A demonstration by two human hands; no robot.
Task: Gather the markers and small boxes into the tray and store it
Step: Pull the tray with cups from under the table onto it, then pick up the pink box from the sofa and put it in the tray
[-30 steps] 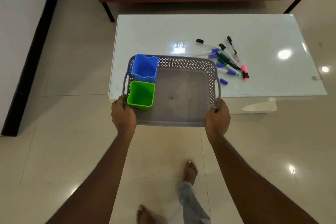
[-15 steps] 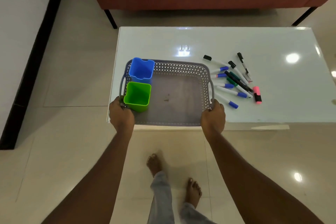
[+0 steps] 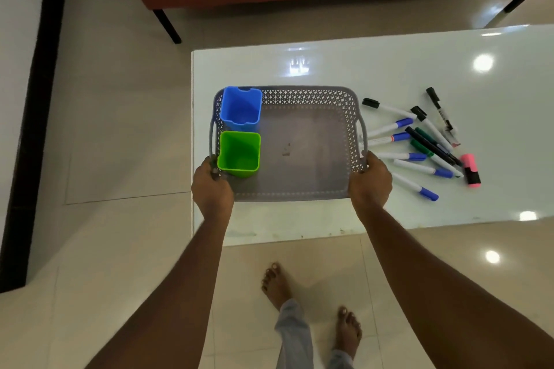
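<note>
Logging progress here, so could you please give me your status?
Left hand, right hand gripping tray. Blue box, green box inside. Markers loose on table beside tray, nothing blocking.

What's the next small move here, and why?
Probably release the right hand and pick up the nearest blue-capped marker: the blue box and green box already sit in the tray, while the markers lie loose on the table beside it.
</note>
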